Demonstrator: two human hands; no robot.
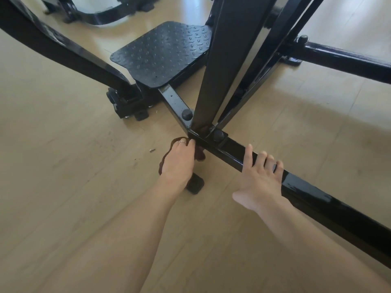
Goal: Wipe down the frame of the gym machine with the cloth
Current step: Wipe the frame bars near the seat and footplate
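The gym machine's glossy black frame runs as a low square bar from lower right up to a bolted joint at centre, where slanted uprights meet it. My left hand holds a dark brown cloth against the near side of the bar just below that joint; most of the cloth is hidden under the hand. My right hand rests on the bar a little to the right, fingers laid over its top edge.
A black tread-pattern foot plate sits behind the joint. A curved black beam crosses the left. Another bar runs off to the right. A rubber foot stands under my left wrist. Small debris lies on the wooden floor.
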